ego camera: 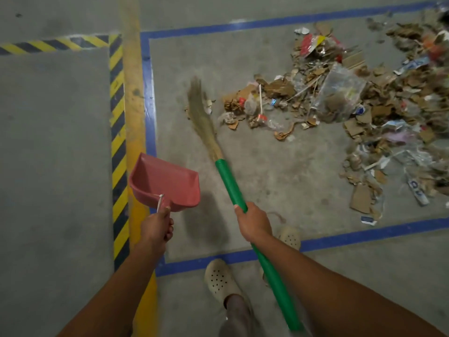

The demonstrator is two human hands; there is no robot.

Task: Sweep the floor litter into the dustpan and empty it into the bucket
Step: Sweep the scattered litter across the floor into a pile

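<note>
Head view. Broom [230, 188]: green handle, long axis running near right to far left. Bristles [201, 117] point far, blurred, just beside the litter's [340, 100] near-left edge. The handle's near end is hard to make out.
Right hand [254, 222]: clenched round the broom handle.
Dustpan [167, 183]: pink, near left, mouth pointing far. Left hand [156, 227] grips its handle, which is mostly hidden.
Litter: cardboard scraps and plastic, far right inside blue tape lines [364, 233], cut off at the right edge.

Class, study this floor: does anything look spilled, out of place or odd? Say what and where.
Yes. A litter pile of torn cardboard, plastic wrappers and scraps sprawls loose over the right of the blue-taped square. The pink dustpan in the left hand is empty.
</note>
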